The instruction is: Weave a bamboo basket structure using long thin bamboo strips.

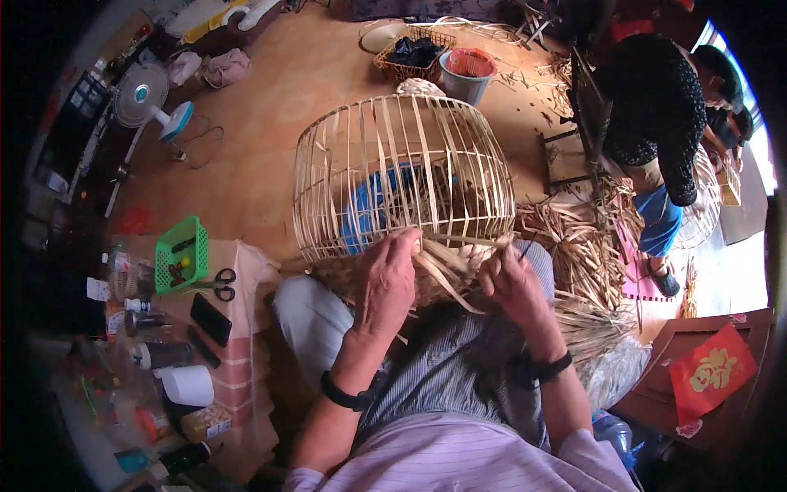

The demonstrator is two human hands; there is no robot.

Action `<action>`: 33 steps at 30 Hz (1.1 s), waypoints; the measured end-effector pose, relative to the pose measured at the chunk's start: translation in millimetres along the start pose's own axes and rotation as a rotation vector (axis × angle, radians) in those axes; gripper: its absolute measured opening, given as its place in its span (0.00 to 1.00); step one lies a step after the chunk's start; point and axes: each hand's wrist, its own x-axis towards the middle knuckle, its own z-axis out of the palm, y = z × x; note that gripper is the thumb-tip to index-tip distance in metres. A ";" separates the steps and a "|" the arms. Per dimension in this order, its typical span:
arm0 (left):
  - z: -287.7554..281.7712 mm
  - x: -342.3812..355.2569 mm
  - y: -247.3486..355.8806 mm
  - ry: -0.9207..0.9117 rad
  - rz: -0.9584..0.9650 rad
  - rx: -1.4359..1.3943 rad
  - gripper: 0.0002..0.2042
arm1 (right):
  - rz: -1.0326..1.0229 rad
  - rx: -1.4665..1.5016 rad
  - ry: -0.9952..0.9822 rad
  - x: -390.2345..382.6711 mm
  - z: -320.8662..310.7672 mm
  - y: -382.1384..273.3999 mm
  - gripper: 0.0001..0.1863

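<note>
A large open basket frame of pale bamboo strips lies on its side in front of my lap, with blue material showing through its ribs. At its near edge, my left hand is closed, thumb and finger pinching a flat straw strip. The strip runs across to my right hand, whose fingers are curled closed around its other end. Between the hands, several loose straw strips hang over woven straw. My fingers partly hide the weaving.
A cloth-covered table at left bears a green basket, scissors and a phone. Dry straw is heaped at right, near a seated person. A fan and a bucket stand farther off.
</note>
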 end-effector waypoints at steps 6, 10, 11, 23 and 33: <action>2.9 -1.8 -5.5 0.013 0.037 0.059 0.15 | 0.246 -0.671 -0.166 -29.8 20.6 -14.4 0.26; 3.4 2.1 -5.0 -0.005 0.001 0.040 0.15 | 0.105 -0.886 -0.272 -42.9 17.1 -27.4 0.25; 3.0 1.3 -6.5 0.007 -0.004 0.016 0.15 | 0.053 -0.860 -0.294 -48.7 8.4 -31.0 0.25; -8.6 16.7 -17.1 -0.180 0.020 -0.150 0.21 | -0.086 0.563 0.219 -26.0 -54.9 -23.0 0.19; -17.5 24.6 -13.1 -0.269 -0.072 -0.134 0.23 | -0.024 -0.573 0.286 -75.0 -11.4 -29.2 0.28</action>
